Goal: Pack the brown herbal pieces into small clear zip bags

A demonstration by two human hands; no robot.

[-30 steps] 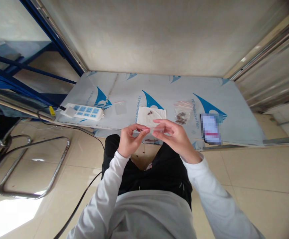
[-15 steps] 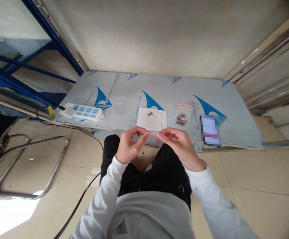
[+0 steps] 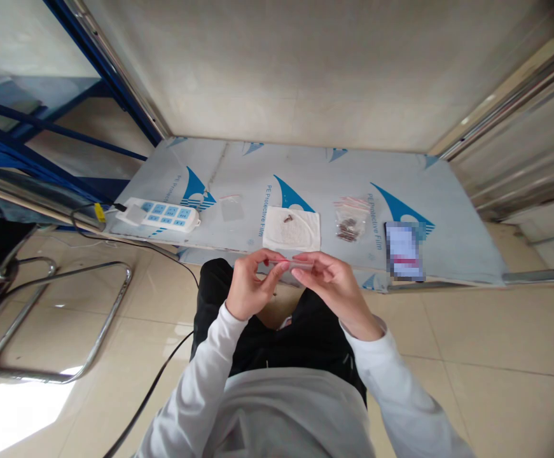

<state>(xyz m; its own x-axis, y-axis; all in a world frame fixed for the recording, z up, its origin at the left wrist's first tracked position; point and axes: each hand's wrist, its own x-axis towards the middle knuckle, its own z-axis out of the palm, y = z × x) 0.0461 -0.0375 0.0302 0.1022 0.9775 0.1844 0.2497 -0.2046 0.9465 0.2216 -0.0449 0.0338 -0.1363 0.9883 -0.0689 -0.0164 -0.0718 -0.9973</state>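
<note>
Between my two hands is a small clear zip bag [image 3: 300, 264] with a reddish strip along its top, held in front of the table's near edge. My left hand [image 3: 256, 280] pinches one end of that strip between thumb and fingers. On the other end, my right hand [image 3: 334, 286] closes thumb and fingers, close beside the left. Whatever the bag contains is hidden. Just beyond my hands lies a white cloth pad [image 3: 290, 236] with a few small dark screws [image 3: 287, 219] on it. Right of the pad lies a zip bag of brown screws [image 3: 348, 229].
A film-covered table [image 3: 286, 159] stretches before me. On its left are a white power strip [image 3: 162, 215] with a cable and a flat clear bag [image 3: 231, 208]. A phone [image 3: 404, 251] lies at the right near edge. A metal-framed chair [image 3: 62, 375] stands left on the floor.
My right hand has shifted left and slightly down along the bag's strip, so both hands are closer together. The things on the table have stayed put.
</note>
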